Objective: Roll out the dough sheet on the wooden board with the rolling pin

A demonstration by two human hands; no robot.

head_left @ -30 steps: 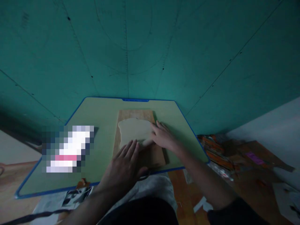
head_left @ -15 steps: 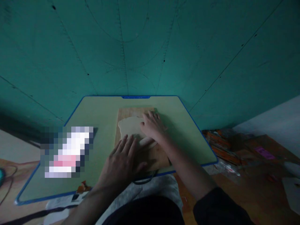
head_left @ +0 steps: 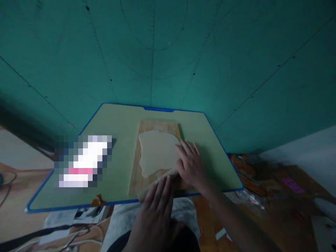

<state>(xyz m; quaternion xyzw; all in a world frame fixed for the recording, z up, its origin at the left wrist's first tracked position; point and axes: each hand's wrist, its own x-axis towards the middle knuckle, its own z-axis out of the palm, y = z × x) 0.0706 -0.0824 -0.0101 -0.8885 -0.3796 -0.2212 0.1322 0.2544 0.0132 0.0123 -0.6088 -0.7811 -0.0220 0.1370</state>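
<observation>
A flat, thin sheet of dough (head_left: 159,152) with an uneven edge lies on a wooden board (head_left: 134,175). Below its near edge a rolling pin (head_left: 147,187) lies slantwise near the front of the board. The fingers of my left hand (head_left: 157,210) rest on top of the pin, stretched out and not wrapped round it. My right hand (head_left: 190,162) is spread at the right edge of the dough, its fingertips near that edge; its lower part is by the pin's right end, which it hides.
The board sits on a pale table (head_left: 120,133) with a blue rim, against a green wall (head_left: 168,87). A blurred-out bright object (head_left: 89,157) stands at the left. Brown scraps (head_left: 98,200) lie on the front edge. Boxes and bags (head_left: 246,175) are at the right.
Both hands have moved toward me, along with the rolling pin, which now lies below the dough. The dough sheet is more fully uncovered. The camera view has tilted slightly.
</observation>
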